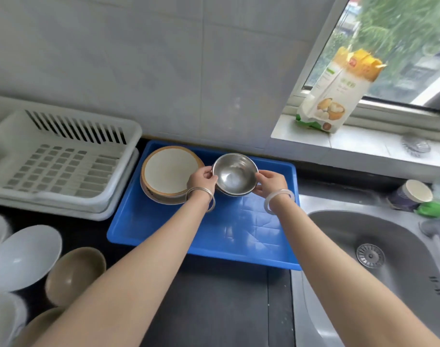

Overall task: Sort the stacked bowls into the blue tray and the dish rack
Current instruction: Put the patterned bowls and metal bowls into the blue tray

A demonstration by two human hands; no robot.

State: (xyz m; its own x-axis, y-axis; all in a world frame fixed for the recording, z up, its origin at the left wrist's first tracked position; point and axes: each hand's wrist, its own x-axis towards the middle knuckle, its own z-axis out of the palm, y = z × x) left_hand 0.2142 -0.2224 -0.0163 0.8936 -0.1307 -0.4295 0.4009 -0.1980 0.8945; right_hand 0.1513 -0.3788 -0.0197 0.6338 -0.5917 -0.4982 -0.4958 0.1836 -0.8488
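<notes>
A steel bowl [235,173] is held at the back of the blue tray [239,236]. My left hand [201,180] grips its left rim and my right hand [270,182] grips its right rim. A second steel rim shows just beneath it. Left of it in the tray sits a stack of brown-rimmed plates with white centres [169,171]. The white dish rack [58,156] stands to the tray's left with nothing visible in it. White bowls [23,256] and tan bowls [75,274] wait on the dark counter at the lower left.
A steel sink [379,259] lies to the right of the tray. A paper cup [411,195] stands by the sink. On the window sill leans a flour bag [336,93], with a metal scourer [415,146] nearby. A tiled wall backs the counter.
</notes>
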